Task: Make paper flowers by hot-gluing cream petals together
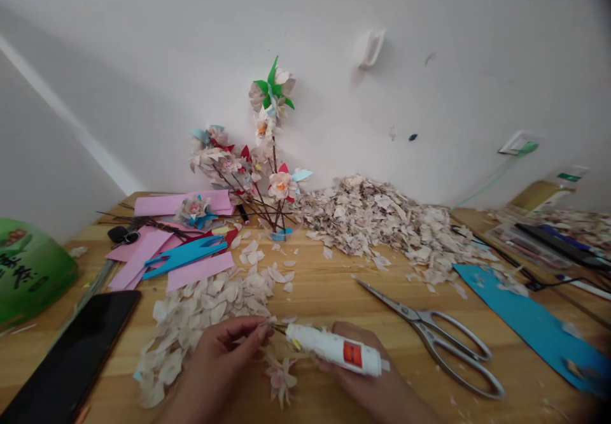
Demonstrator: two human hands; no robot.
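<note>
My right hand (pixel 370 376) is wrapped round a white glue tube (pixel 337 347) with a red label, its nozzle pointing left. My left hand (pixel 222 354) pinches a small thin piece at the nozzle tip; I cannot make out what it is. Just below the hands lies a small pale paper flower (pixel 281 378). Left of my left hand spreads a heap of cut pale petals (pixel 205 312).
Metal scissors (pixel 436 335) lie open to the right. A bunch of finished paper flowers (pixel 260 156) stands at the wall, beside a big pile of scraps (pixel 382 220). Pink and blue paper strips (pixel 184 252), a black phone (pixel 71 354) and a green bag (pixel 28 268) are left; blue paper (pixel 534 328) right.
</note>
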